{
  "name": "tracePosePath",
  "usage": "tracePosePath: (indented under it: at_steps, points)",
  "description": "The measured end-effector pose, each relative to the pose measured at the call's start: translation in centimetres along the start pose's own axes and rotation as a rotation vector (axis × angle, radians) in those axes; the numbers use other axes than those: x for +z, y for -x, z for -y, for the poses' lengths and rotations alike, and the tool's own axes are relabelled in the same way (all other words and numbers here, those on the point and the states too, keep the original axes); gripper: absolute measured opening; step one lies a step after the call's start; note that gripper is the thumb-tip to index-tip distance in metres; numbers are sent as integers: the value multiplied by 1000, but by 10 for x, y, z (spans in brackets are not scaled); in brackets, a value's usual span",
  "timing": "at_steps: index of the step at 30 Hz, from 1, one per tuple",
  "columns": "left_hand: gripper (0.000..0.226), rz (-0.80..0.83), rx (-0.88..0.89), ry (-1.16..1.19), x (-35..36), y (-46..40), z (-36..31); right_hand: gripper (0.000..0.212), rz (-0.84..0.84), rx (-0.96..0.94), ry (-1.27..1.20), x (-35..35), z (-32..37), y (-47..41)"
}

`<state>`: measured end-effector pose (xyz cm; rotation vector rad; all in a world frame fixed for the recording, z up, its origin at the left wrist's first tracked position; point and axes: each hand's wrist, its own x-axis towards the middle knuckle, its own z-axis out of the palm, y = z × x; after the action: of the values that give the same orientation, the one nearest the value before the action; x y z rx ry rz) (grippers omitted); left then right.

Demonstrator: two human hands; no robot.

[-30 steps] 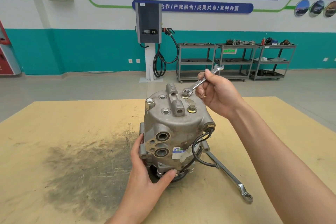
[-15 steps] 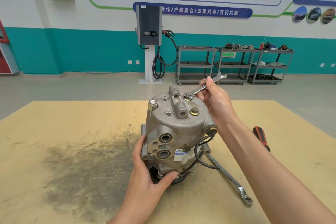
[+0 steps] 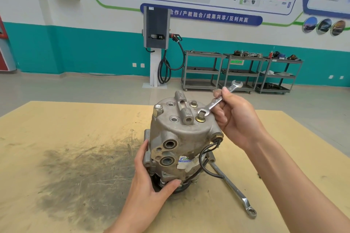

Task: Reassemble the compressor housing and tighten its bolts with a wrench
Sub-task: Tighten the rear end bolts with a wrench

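Grey cast-metal compressor housing (image 3: 181,138) stands upright near the middle of the table (image 3: 56,123), a bit toward its far edge. Left hand (image 3: 149,181) grips the housing low on its near-left side, thumb curled across the front by the base, fingers wrapped round the back. Right hand (image 3: 234,119) pinches the shank of a small open-end wrench (image 3: 217,101) betw. thumb & fingers; its lower open end sits at the near-right bolt (image 3: 200,119) on top of the housing, whether fully seated can't tell. Far-right bolt (image 3: 193,103) & a left bolt (image 3: 158,109) also on top. Black cable (image 3: 203,159) loops off the housing's right side. 2nd, longer ring wrench (image 3: 236,191) lies flat on the table, right of the base, toward the near edge. Dark smudge (image 3: 81,174) stains the wood left of the housing.
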<state>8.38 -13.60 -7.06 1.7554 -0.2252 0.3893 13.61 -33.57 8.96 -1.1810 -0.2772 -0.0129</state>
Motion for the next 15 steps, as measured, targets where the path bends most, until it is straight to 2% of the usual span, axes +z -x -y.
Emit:
tracePosePath:
  at_steps: [11,15]
  points:
    - [103,6,-4,22,0,-1,-2,29,89,114,8,1,5,-10]
    - [104,6,10,9,0,-2,-2,29,89,93,34,1,7,-10]
